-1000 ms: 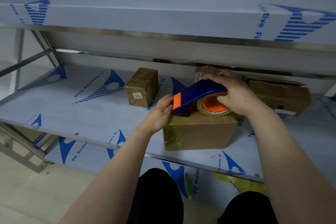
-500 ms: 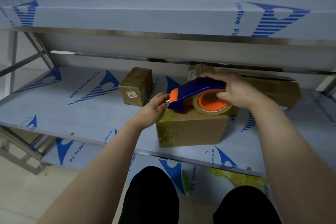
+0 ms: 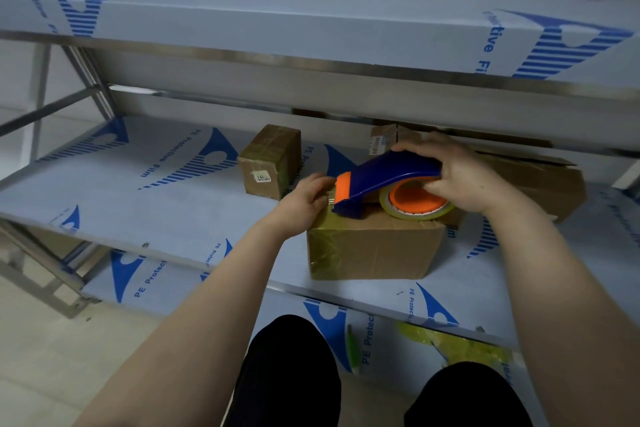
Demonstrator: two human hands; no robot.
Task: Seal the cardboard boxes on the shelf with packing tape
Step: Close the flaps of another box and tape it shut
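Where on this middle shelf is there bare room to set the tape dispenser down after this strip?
Widest: the film-covered shelf left of the small taped cardboard box. Also the front strip right of the brown cardboard box being taped. Crowded: rear right, around the open cardboard box.

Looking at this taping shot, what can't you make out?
1. Head view: top seam of the front brown cardboard box, covered by the blue-and-orange tape dispenser and right hand.
2. Head view: whether the left hand pinches tape; its fingertips curl out of sight.
3. Head view: white label on the small taped cardboard box, too blurred to read.
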